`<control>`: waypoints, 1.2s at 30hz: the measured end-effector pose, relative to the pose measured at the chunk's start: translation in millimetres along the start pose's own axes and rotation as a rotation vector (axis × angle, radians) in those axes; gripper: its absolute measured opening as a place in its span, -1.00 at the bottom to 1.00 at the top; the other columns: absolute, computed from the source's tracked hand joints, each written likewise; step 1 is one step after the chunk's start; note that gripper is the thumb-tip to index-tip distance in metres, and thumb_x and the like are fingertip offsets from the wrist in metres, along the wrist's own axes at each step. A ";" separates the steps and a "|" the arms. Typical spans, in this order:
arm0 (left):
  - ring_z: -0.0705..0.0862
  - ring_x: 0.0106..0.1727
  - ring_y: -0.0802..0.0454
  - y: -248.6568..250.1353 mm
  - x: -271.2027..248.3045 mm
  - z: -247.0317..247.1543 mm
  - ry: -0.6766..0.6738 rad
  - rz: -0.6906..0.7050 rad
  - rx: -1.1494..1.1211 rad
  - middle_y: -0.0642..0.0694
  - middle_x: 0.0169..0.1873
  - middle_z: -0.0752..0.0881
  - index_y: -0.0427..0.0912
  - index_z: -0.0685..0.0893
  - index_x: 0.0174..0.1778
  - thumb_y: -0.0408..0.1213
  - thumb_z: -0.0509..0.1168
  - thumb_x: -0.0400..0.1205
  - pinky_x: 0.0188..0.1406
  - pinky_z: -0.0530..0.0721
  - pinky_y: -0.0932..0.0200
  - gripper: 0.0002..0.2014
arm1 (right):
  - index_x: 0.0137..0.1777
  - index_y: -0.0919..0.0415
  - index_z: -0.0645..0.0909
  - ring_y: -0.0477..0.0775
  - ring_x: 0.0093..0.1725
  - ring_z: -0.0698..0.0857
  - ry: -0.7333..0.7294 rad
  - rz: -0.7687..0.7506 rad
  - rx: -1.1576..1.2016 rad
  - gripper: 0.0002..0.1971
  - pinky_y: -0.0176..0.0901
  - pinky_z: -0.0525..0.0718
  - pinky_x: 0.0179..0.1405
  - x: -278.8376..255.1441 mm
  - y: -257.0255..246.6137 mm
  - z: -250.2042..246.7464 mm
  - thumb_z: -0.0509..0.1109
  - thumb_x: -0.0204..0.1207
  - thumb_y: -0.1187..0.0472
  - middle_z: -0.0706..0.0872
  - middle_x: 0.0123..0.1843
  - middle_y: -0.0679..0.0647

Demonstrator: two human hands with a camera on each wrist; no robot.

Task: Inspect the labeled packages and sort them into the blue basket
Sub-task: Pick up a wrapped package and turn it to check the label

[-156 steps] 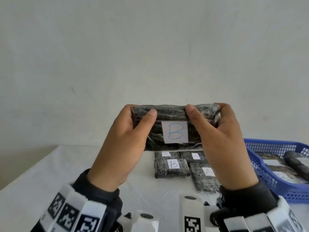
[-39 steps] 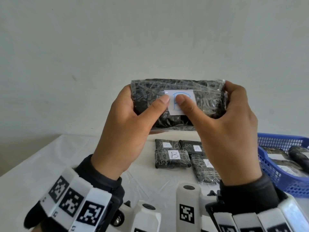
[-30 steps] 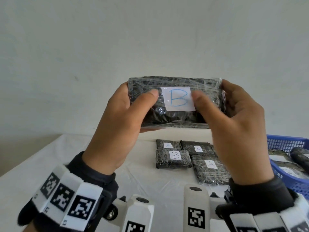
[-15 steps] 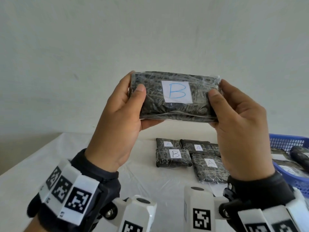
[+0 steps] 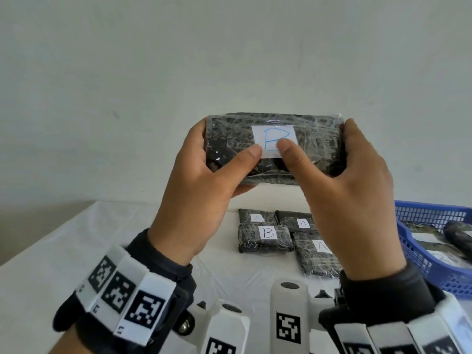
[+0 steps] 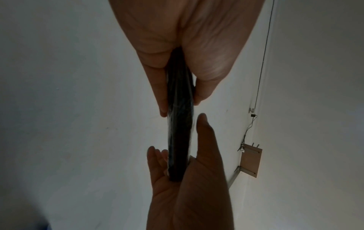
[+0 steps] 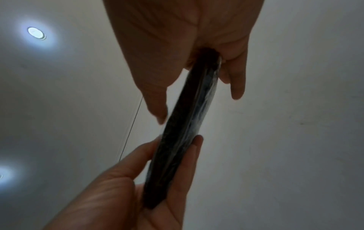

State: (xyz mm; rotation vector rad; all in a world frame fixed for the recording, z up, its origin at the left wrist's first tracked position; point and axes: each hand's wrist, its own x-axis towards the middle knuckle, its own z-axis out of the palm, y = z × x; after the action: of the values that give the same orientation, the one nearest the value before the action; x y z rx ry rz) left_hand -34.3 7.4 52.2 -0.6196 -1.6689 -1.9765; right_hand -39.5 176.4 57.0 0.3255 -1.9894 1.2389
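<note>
Black, film-wrapped package [image 5: 275, 149] held up in both hands.
Left hand [image 5: 196, 190] and right hand [image 5: 350, 190] grip its ends, thumbs overlapping its white "B" label [image 5: 273, 135].

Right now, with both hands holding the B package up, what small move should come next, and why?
Probably slide both thumbs off the label, since they cover part of the blue B. The left hand and right hand grip the held package in the air, well short of the blue basket; a clear reading should come first.

head: bright, even | wrists: dim, backlit | ceiling lamp [image 7: 35, 33] glare
</note>
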 end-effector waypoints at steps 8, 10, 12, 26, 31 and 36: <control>0.84 0.22 -0.04 1.1 3.0 -3.1 -0.045 -0.019 -0.059 -0.07 0.23 0.84 -0.13 0.59 0.45 -0.25 0.51 0.62 0.04 0.82 0.07 -0.53 | 0.49 0.10 0.62 0.03 0.31 0.78 -0.028 -0.042 0.143 -0.16 0.16 0.74 0.36 3.9 2.6 -9.5 0.56 0.35 -0.44 0.81 0.29 -0.03; 0.84 0.23 -0.04 0.2 3.3 -3.5 -0.060 -0.018 -0.066 -0.07 0.23 0.84 -0.13 0.58 0.45 -0.26 0.46 0.59 0.04 0.81 0.08 -0.52 | 0.50 0.09 0.62 -0.04 0.28 0.78 -0.035 -0.049 0.147 -0.20 0.03 0.75 0.34 4.0 2.6 -11.9 0.57 0.39 -0.40 0.81 0.27 -0.07; 0.83 0.25 -0.06 -0.1 3.3 -4.3 -0.082 -0.011 -0.079 -0.07 0.24 0.84 -0.14 0.57 0.47 -0.28 0.45 0.59 0.06 0.80 0.09 -0.50 | 0.47 0.10 0.63 -0.26 0.06 0.77 -0.052 -0.056 0.174 -0.31 -0.37 0.70 0.12 3.9 3.2 -15.0 0.62 0.47 -0.29 0.78 0.11 -0.20; 0.84 0.09 -0.03 0.9 7.7 -13.0 -0.101 -0.070 -0.237 -0.17 0.09 0.87 -0.28 0.64 0.34 -0.37 0.18 0.67 0.02 0.83 0.05 -0.66 | 0.48 0.22 0.65 -0.11 0.12 0.82 -0.145 0.079 0.706 -0.63 -0.07 0.76 0.29 10.2 18.2 -19.1 0.39 0.70 0.20 0.89 0.07 -0.09; 0.87 -0.01 -0.01 1.7 9.0 -12.5 -0.028 -0.167 -0.323 -0.21 -0.04 0.89 -0.38 0.72 0.15 -0.44 0.16 0.78 -0.06 0.85 0.12 -0.77 | 0.66 0.29 0.47 -0.10 0.23 0.83 -0.131 0.111 0.723 -0.30 0.07 0.79 0.36 9.9 19.6 -18.4 0.50 0.58 0.01 0.87 0.20 -0.01; 0.89 -0.03 -0.06 2.5 7.5 -8.7 -0.018 -0.220 -0.320 -0.21 -0.04 0.88 -0.28 0.79 0.03 -0.16 0.35 0.59 -0.11 0.85 0.17 -0.73 | 0.58 -0.05 0.51 -0.27 0.51 0.61 -0.075 -0.104 0.333 -0.37 -0.01 0.60 0.53 6.5 23.8 -11.4 0.31 0.60 -0.35 0.66 0.48 -0.20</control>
State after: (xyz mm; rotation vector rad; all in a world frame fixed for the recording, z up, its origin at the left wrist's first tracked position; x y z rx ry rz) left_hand -39.0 -2.1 57.4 -0.5860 -1.4958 -2.4316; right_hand -52.0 199.1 48.8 0.6390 -1.7984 1.5091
